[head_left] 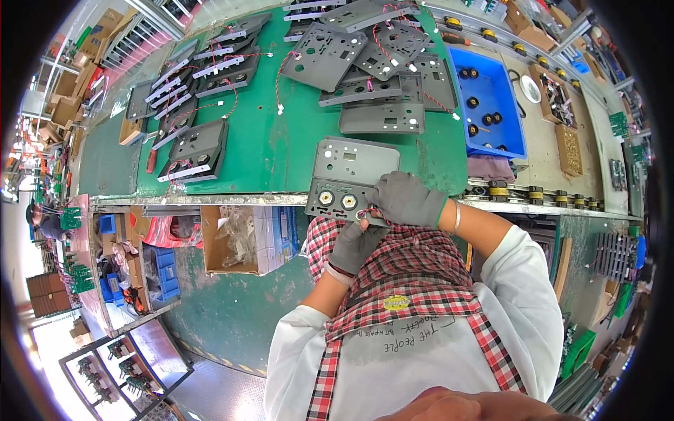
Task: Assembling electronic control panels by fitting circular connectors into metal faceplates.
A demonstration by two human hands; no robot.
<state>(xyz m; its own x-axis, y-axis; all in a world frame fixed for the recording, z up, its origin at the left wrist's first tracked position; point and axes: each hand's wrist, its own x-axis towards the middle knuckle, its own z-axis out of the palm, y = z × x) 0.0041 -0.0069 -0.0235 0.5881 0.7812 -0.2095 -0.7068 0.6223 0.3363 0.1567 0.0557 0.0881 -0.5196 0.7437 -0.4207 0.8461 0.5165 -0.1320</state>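
Observation:
A bent grey metal panel (355, 163) lies at the table's front edge, its lower part reaching over the edge towards me. Two round parts with white rings and brass-coloured centres (337, 200) sit side by side on it. My left hand (355, 247), in a grey glove, pinches the panel's near edge beside a small round part (361, 215). My right hand (409, 200), gloved too, is curled over the right side of the panel, with a red-and-black twisted wire (378, 212) at its fingertips. Its palm side is hidden.
Stacked grey panels with wires (382, 112) lie at the back; more assembled panels (193, 151) are at left, near a red-handled tool (152, 161). A blue bin (491, 105) with black knobs stands right, beyond it a tray of brass parts (569, 149). An open carton (242, 242) sits below the table.

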